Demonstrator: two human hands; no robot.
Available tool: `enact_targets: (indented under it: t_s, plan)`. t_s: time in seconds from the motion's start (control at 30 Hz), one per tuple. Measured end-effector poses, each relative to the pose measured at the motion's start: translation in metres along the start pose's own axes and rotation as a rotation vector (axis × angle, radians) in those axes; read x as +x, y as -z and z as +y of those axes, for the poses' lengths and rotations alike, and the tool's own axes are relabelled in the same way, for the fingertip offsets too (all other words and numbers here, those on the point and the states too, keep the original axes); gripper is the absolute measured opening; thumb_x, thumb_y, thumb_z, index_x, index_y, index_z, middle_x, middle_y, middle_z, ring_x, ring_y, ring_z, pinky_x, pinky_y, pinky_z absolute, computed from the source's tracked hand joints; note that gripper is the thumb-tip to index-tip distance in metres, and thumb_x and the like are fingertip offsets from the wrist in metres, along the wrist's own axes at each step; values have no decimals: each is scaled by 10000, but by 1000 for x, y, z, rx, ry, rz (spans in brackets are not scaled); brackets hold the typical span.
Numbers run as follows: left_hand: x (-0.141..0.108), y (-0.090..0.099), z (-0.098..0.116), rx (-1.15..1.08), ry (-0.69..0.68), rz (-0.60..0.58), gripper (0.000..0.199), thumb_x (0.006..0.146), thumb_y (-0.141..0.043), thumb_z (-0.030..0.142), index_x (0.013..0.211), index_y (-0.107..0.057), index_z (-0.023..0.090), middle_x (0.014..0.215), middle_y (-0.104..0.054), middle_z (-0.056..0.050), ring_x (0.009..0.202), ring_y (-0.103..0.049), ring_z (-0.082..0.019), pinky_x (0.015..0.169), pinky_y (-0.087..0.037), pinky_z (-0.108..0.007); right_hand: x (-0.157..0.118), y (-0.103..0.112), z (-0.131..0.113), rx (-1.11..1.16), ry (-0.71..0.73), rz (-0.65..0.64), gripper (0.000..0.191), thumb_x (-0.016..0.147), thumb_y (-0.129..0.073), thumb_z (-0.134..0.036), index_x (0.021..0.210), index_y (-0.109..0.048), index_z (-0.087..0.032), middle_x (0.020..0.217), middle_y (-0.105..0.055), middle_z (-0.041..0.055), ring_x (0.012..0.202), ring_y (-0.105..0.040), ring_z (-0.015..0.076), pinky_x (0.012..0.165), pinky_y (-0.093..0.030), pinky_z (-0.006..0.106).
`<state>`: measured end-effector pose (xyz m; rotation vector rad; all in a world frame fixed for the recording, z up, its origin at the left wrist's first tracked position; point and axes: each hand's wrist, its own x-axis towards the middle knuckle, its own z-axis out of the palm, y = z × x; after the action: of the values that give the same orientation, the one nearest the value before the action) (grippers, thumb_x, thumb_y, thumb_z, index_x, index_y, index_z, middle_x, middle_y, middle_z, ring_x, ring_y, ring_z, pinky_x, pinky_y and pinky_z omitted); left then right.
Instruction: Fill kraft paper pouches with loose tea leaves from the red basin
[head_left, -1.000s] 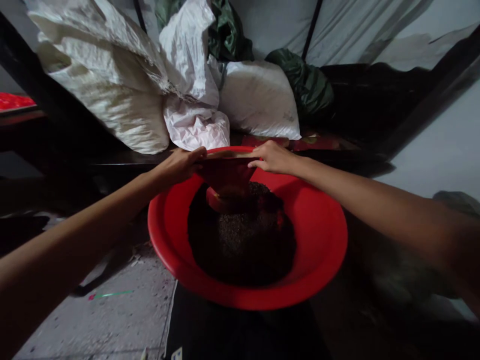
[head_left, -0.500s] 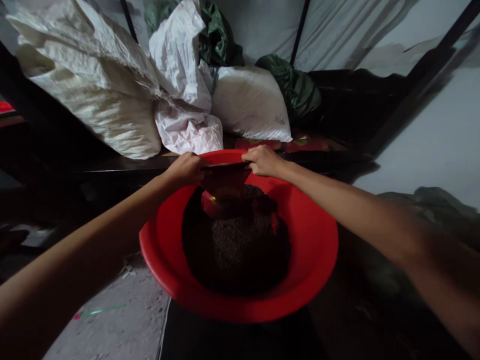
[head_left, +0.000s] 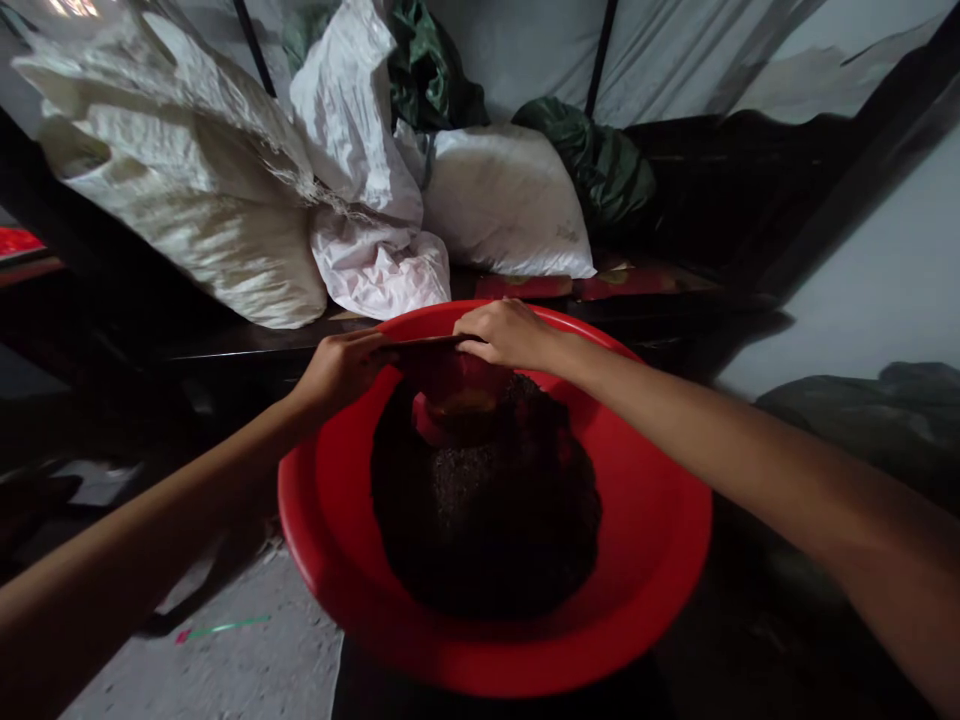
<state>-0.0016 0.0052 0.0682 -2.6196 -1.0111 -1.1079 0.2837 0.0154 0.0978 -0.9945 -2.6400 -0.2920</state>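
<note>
A wide red basin (head_left: 652, 540) holds a heap of dark, grainy material (head_left: 487, 540). Over the far part of the basin, a dark red packet (head_left: 450, 385) hangs between both hands, its lower end close to the heap. My left hand (head_left: 341, 372) grips the packet's upper left edge, at the basin's back left rim. At the upper right edge, my right hand (head_left: 502, 335) is closed on the same packet, fingers curled over it. Shadow hides the packet's opening and most of its underside.
White sacks (head_left: 502, 200) and a larger cream sack (head_left: 217, 220) stand on a dark bench (head_left: 240, 340) behind the basin. Green bundled cloth (head_left: 592, 160) lies among them. A thin green stick (head_left: 229, 627) is on the floor at lower left.
My left hand has moved left and slightly down, and my right hand a little left, with the packet still between them. The basin appears larger and lower in view.
</note>
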Motion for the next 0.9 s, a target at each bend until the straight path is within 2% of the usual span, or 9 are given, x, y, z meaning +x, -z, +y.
enact_targets:
  t_s: [0.17, 0.3, 0.5, 0.57, 0.67, 0.8, 0.87, 0.9]
  plan:
    - [-8, 9, 1, -11, 82, 6, 255, 964, -663, 375, 1019, -806, 171, 879, -755, -48, 680, -643, -137, 657, -514, -250, 2, -3, -1, 61, 16, 67, 194, 1009, -662, -293, 1144, -766, -201, 1128, -790, 54, 988, -682, 206, 795, -422, 320]
    - [-2, 8, 9, -44, 85, -13, 259, 971, -651, 378, 1029, -799, 173, 838, -735, -35, 692, -639, -136, 656, -498, -249, 11, -2, -8, 86, 21, 48, 198, 989, -665, -306, 1120, -765, -195, 1081, -786, 56, 951, -662, 204, 776, -394, 318]
    - [7, 12, 24, 39, 64, -128, 262, 1010, -576, 311, 1057, -769, 140, 843, -713, -45, 755, -613, -142, 699, -463, -271, 15, 4, -13, 115, 54, 4, 168, 957, -621, -253, 958, -764, -164, 856, -731, 34, 766, -588, 156, 723, -340, 300]
    - [8, 14, 27, 101, 51, -167, 242, 1007, -584, 297, 1036, -757, 130, 848, -709, -55, 784, -601, -151, 718, -457, -282, 12, 7, -15, 85, 39, -7, 158, 936, -635, -260, 948, -759, -163, 836, -717, 31, 746, -573, 155, 707, -319, 300]
    - [11, 14, 30, 164, -2, -187, 231, 1008, -547, 251, 930, -730, 133, 844, -707, -67, 798, -595, -155, 725, -446, -289, 16, 10, -28, 33, 28, -19, 197, 953, -639, -318, 1026, -755, -177, 927, -734, 44, 814, -597, 181, 724, -314, 304]
    - [12, 11, 35, 184, -46, -168, 244, 944, -479, 155, 767, -646, 162, 770, -674, -43, 735, -567, -131, 690, -420, -270, 36, 9, -52, -7, 107, -52, 246, 1027, -568, -348, 1080, -739, -179, 1017, -732, 77, 934, -623, 226, 787, -351, 326]
    - [4, 12, 36, 205, -24, -157, 198, 912, -489, 155, 801, -653, 162, 790, -687, -34, 728, -564, -124, 679, -414, -255, 33, 4, -46, -30, 142, -68, 232, 1037, -555, -326, 1090, -729, -182, 1037, -727, 86, 968, -623, 237, 810, -367, 340]
    - [-2, 15, 34, 217, -2, -148, 190, 917, -493, 169, 830, -661, 159, 811, -697, -33, 725, -566, -122, 674, -413, -249, 22, 2, -35, -47, 149, -77, 228, 1042, -546, -315, 1099, -726, -188, 1053, -726, 89, 982, -623, 238, 818, -376, 346]
